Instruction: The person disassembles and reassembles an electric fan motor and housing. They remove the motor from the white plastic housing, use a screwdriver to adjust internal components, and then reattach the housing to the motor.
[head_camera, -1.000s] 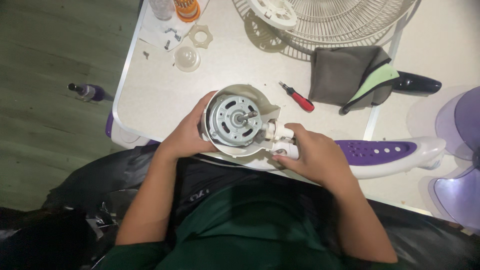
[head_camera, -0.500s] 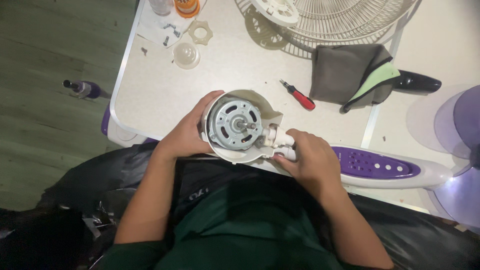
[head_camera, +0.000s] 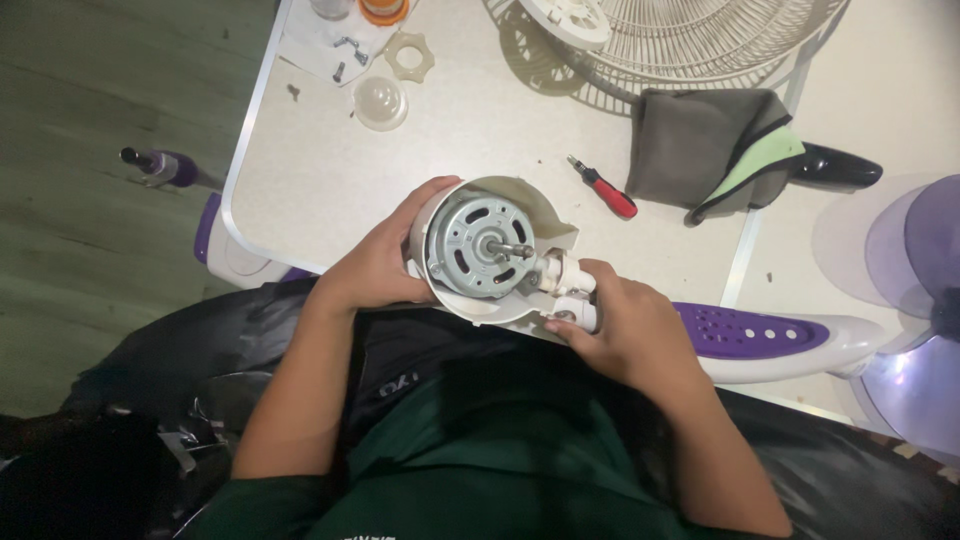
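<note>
Left hand (head_camera: 385, 265): wrapped around the white motor housing (head_camera: 535, 205), steadying it over the worktop (head_camera: 320, 180) edge, motor (head_camera: 480, 245) face and shaft turned up to view.
Right hand (head_camera: 625, 330): closed on the white neck joint (head_camera: 570, 290), seemingly bracing it; fingertips partly hidden.
Nearby: red screwdriver (head_camera: 605, 190), grey cloth (head_camera: 700, 145), fan grille (head_camera: 700, 45).

The fan motor housing (head_camera: 490, 250) sits at the table's (head_camera: 320, 190) near edge, between the left hand (head_camera: 385, 265) and the right hand (head_camera: 625, 325). Behind it to the right lies a screwdriver (head_camera: 605, 190), then a folded cloth (head_camera: 705, 145). The fan grille (head_camera: 700, 40) lies farthest back.
</note>
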